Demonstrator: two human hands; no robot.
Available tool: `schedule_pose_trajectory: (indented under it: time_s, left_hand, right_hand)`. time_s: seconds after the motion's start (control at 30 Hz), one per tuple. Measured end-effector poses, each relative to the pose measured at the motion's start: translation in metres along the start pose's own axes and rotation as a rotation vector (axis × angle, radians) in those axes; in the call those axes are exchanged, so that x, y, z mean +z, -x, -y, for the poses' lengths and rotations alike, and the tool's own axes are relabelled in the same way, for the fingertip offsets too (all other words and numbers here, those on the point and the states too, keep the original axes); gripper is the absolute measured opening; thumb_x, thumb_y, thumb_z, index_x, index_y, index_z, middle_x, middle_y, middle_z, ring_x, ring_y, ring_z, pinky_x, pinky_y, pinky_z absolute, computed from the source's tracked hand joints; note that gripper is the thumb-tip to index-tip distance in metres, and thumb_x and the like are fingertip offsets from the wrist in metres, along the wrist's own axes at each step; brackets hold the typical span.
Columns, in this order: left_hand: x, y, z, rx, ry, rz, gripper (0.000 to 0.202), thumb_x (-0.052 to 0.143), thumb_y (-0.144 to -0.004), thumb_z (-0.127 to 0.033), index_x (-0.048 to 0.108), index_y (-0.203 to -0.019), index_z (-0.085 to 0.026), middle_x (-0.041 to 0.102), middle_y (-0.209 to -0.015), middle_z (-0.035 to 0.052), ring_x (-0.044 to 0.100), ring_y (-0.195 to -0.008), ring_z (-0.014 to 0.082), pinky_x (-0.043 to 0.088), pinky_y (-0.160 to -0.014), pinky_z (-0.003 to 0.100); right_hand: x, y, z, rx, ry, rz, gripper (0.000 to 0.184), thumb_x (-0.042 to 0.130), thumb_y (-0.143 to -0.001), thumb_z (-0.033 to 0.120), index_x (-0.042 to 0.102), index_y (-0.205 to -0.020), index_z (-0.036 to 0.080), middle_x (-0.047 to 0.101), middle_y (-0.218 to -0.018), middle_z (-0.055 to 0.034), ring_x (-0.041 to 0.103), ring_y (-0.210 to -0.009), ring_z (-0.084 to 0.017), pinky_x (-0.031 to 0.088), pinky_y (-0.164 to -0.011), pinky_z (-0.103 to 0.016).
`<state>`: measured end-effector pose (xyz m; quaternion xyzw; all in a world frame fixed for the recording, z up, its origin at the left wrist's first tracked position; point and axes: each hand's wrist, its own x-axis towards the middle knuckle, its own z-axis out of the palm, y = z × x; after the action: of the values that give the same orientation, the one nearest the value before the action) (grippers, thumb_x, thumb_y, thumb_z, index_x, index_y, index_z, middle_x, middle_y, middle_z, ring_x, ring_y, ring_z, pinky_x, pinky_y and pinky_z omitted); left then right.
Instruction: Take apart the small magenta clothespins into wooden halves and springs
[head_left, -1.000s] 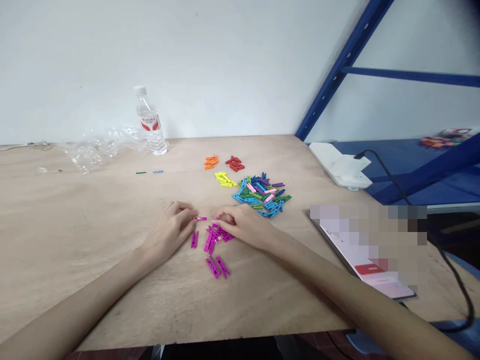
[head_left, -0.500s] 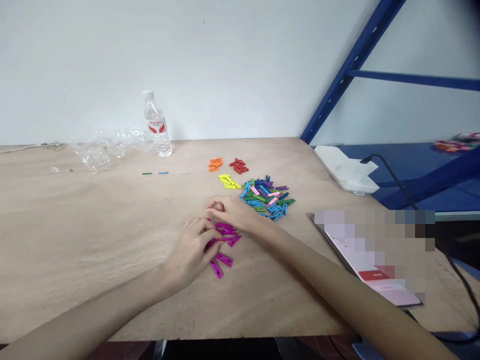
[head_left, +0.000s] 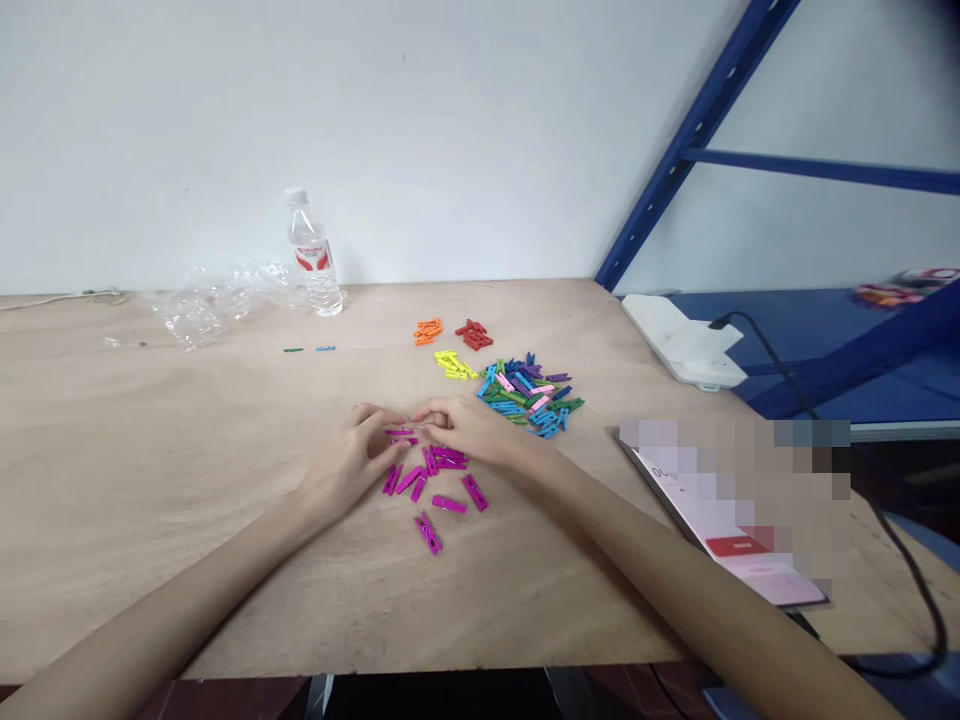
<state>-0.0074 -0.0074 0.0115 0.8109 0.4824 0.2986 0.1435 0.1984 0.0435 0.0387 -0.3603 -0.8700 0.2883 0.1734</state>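
Thumb and forefinger of the left hand (head_left: 346, 458) are apart, with two magenta clothespins (head_left: 405, 441) lying side by side in the space between; I can't tell whether the fingers press on either one. The right hand (head_left: 474, 428) is bent in from the other side, its thumb and forefinger drawn close together just beside the left fingertips, though I can't make out whether anything is pinched there.

Just below the two hands, on the bare wood of the worktop (head_left: 225, 420), more magenta clothespins (head_left: 448, 503) lie scattered: a small overlapping bunch under the right hand, a few slanting ones near the left thumb, and a single one lying nearest the front edge.

Beyond the right wrist is a mixed heap (head_left: 541, 404) of blue, green, purple and pink clothespins. Behind it and a little to the left sit the yellow clothespins (head_left: 454, 366), then the orange clothespins (head_left: 428, 331) and the red clothespins (head_left: 474, 335), each colour in its own small pile.

Farther out, a labelled water bottle (head_left: 315, 265) stands by the wall, with crumpled clear plastic (head_left: 195, 310) next to it. Over to the right are a white device (head_left: 682, 340) with a black cable and a partly blurred screen (head_left: 739, 547).
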Motion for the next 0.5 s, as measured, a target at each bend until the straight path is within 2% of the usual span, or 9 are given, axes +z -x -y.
schedule_pose_trajectory:
  time_s: [0.1,0.27,0.43,0.5]
  left_hand:
    - [0.004,-0.005,0.0,0.068,0.007,0.057,0.028,0.058,-0.086,-0.028,0.061,-0.114,-0.024,0.058,-0.114,0.0064,0.055,-0.107,0.021,0.045,-0.093,0.038]
    - [0.002,-0.015,0.004,0.111,0.001,0.089,0.019,0.051,-0.09,-0.025,0.068,-0.096,-0.023,0.065,-0.102,0.0042,0.06,-0.098,0.0191,0.047,-0.09,0.037]
    - [-0.007,-0.016,0.021,0.006,-0.064,0.024,0.02,0.053,-0.088,-0.03,0.069,-0.095,-0.021,0.063,-0.095,0.0046,0.062,-0.084,0.0183,0.05,-0.08,0.034]
    - [-0.012,-0.016,0.03,-0.05,-0.099,-0.007,0.021,0.053,-0.088,-0.031,0.07,-0.095,-0.02,0.062,-0.094,0.0053,0.062,-0.084,0.0193,0.049,-0.078,0.035]
  right_hand:
    - [-0.007,0.003,0.002,-0.005,-0.003,0.0,0.024,0.049,-0.085,0.015,0.066,-0.101,0.015,0.062,-0.069,-0.0002,0.052,-0.061,-0.011,0.036,-0.058,-0.022]
    - [-0.015,0.015,0.007,0.018,0.003,-0.033,0.021,0.05,-0.084,0.017,0.066,-0.098,0.014,0.064,-0.071,-0.0015,0.055,-0.066,-0.013,0.039,-0.063,-0.024]
    - [-0.015,0.031,0.012,0.039,0.014,-0.065,0.019,0.053,-0.086,0.02,0.066,-0.097,0.015,0.067,-0.077,-0.0035,0.058,-0.069,-0.014,0.041,-0.064,-0.024]
    - [-0.013,0.036,0.012,0.035,0.019,-0.085,0.018,0.052,-0.087,0.021,0.067,-0.095,0.016,0.068,-0.08,-0.0046,0.059,-0.071,-0.014,0.041,-0.066,-0.025]
